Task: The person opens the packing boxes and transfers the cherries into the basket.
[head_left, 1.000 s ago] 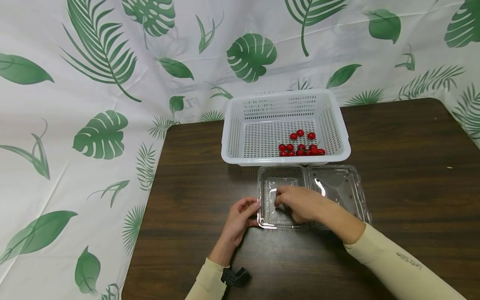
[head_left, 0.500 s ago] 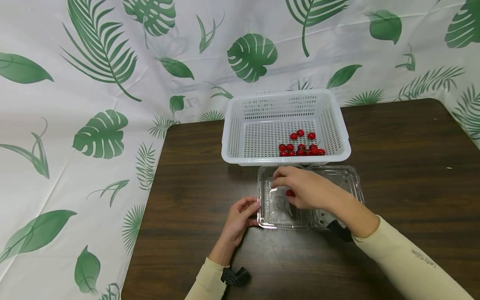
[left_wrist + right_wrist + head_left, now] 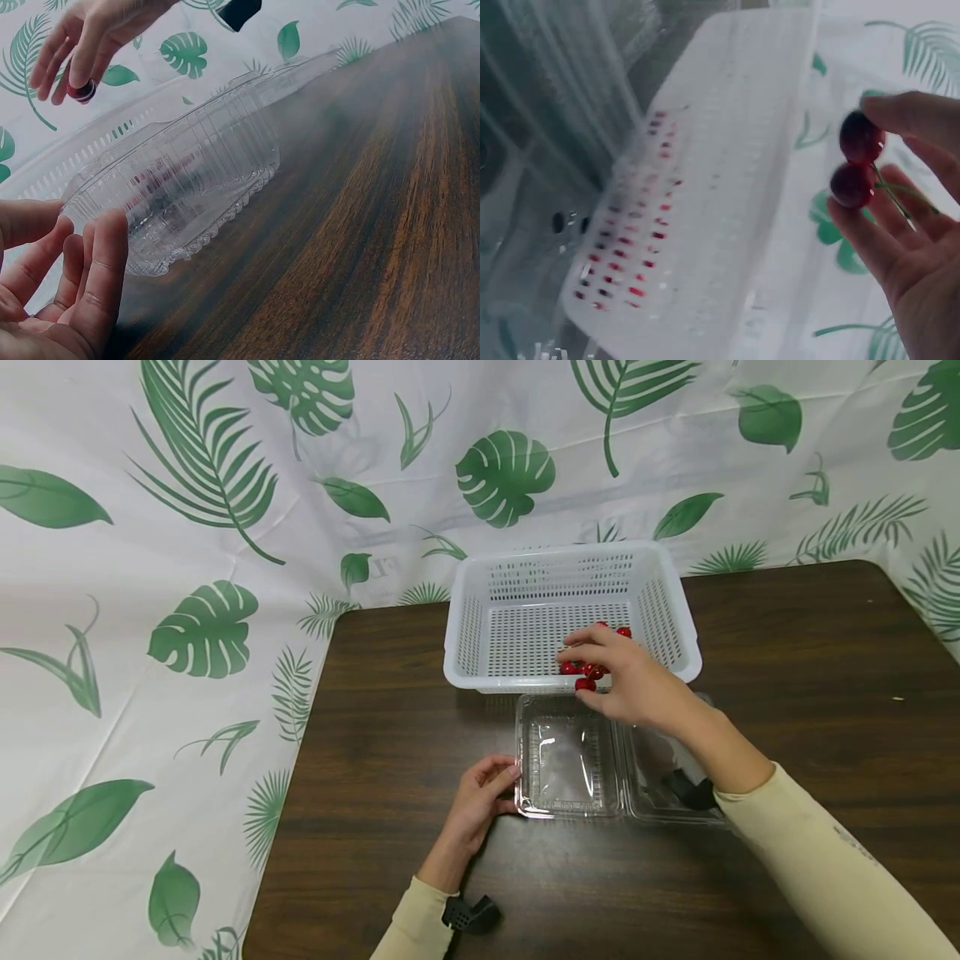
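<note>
My left hand (image 3: 476, 793) holds the left rim of a clear plastic clamshell box (image 3: 567, 760), thumb above and fingers against its side in the left wrist view. The box lies open on the table with its lid (image 3: 660, 768) folded out to the right. Over the front edge of a white slotted basket (image 3: 495, 682), my right hand (image 3: 637, 685) pinches a pair of cherries (image 3: 856, 186) between thumb and finger; their green stems trail toward the palm. Several red cherries (image 3: 567, 668) lie in the basket, partly hidden behind the right hand.
The dark wooden table (image 3: 390, 693) carries the basket at the back, with the box directly in front of it. A white leaf-printed sheet (image 3: 405, 510) hangs behind and to the left. A small yellowish speck (image 3: 897, 698) lies on the right.
My right hand has risen out of the clamshell box and moved away from me to the basket's front edge, with cherries in its fingers. The left hand has stayed on the rim.
</note>
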Motion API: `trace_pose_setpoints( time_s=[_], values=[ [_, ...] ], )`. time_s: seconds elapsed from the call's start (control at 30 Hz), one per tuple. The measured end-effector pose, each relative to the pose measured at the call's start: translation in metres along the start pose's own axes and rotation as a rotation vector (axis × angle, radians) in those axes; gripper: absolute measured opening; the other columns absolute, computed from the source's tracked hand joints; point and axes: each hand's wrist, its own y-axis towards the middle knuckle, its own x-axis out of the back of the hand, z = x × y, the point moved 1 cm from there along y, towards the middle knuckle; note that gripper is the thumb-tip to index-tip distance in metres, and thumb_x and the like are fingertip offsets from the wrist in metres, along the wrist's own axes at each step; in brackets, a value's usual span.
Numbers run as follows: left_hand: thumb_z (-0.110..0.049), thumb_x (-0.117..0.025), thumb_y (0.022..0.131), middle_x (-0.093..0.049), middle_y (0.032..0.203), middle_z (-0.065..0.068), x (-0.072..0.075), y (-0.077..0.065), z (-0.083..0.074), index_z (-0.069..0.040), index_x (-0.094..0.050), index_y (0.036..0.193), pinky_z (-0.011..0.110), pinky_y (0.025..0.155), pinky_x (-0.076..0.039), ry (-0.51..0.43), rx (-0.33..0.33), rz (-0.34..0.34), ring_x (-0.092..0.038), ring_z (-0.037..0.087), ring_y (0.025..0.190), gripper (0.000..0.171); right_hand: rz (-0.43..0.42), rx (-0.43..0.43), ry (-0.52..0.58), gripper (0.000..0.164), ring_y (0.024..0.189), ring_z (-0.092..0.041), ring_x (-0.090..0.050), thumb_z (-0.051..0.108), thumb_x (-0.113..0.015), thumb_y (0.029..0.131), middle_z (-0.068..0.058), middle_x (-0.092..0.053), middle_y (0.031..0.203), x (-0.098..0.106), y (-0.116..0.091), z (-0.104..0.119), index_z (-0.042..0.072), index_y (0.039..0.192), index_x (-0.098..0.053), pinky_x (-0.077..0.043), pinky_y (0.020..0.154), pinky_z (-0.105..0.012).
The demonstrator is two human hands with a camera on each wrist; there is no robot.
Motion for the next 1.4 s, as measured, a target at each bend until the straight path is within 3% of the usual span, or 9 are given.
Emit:
trace_pose_setpoints(
  time_s=[0.3, 0.53, 0.73, 1.0, 1.2, 1.4],
  values=[
    [-0.007, -0.067, 0.092, -0.061, 0.093, 0.008, 0.000, 0.000, 0.001, -0.001, -0.062, 0.105, 0.027, 0.054, -0.056, -0.004, 0.000, 0.002, -0.060, 0.017, 0.077, 0.016, -0.180, -0.227, 0.093, 0.049, 0.107, -0.033, -0.055, -0.001, -0.081, 0.077, -0.015, -0.053, 0.127, -0.002, -0.001, -0.031, 0.001, 0.123, -0.063, -0.055, 0.086, -0.052],
    [-0.007, -0.067, 0.092, -0.061, 0.093, 0.007, 0.000, 0.000, 0.000, -0.001, -0.062, 0.105, 0.026, 0.054, -0.056, -0.003, -0.002, 0.001, -0.061, 0.016, 0.076, 0.015, -0.262, -0.318, 0.124, 0.050, 0.103, -0.034, -0.056, -0.002, -0.081, 0.076, -0.016, -0.057, 0.121, -0.006, -0.005, -0.048, -0.001, 0.122, -0.064, -0.056, 0.082, -0.052],
    [-0.006, -0.066, 0.092, -0.061, 0.092, 0.006, 0.000, 0.000, 0.000, -0.003, -0.063, 0.104, 0.026, 0.054, -0.056, -0.006, 0.000, -0.003, -0.060, 0.015, 0.075, 0.013, -0.265, -0.360, 0.060, 0.051, 0.103, -0.033, -0.058, 0.001, -0.081, 0.075, -0.017, -0.059, 0.119, -0.009, -0.008, -0.060, 0.002, 0.124, -0.065, -0.050, 0.081, -0.047],
    [-0.007, -0.067, 0.092, -0.061, 0.093, 0.007, -0.001, -0.001, -0.001, -0.001, -0.062, 0.106, 0.027, 0.054, -0.056, -0.001, 0.001, -0.002, -0.060, 0.015, 0.075, 0.016, -0.216, -0.445, 0.029, 0.050, 0.108, -0.033, -0.054, 0.008, -0.078, 0.080, -0.017, -0.056, 0.124, -0.009, -0.012, -0.065, 0.005, 0.128, -0.062, -0.046, 0.088, -0.052],
    [-0.008, -0.067, 0.092, -0.062, 0.094, 0.007, -0.001, -0.001, 0.000, 0.002, -0.061, 0.108, 0.027, 0.054, -0.057, 0.007, 0.004, -0.001, -0.061, 0.015, 0.076, 0.019, -0.206, -0.457, 0.044, 0.050, 0.110, -0.035, -0.054, 0.007, -0.077, 0.082, -0.019, -0.053, 0.127, -0.005, -0.016, -0.064, 0.002, 0.129, -0.061, -0.054, 0.085, -0.054],
    [-0.007, -0.067, 0.092, -0.062, 0.095, 0.009, 0.000, 0.000, 0.000, 0.001, -0.062, 0.107, 0.027, 0.054, -0.057, 0.001, 0.005, -0.005, -0.061, 0.017, 0.077, 0.017, -0.223, -0.445, 0.048, 0.048, 0.111, -0.036, -0.054, 0.009, -0.076, 0.084, -0.018, -0.053, 0.128, -0.001, -0.021, -0.058, 0.002, 0.129, -0.061, -0.054, 0.085, -0.054]
  ],
)
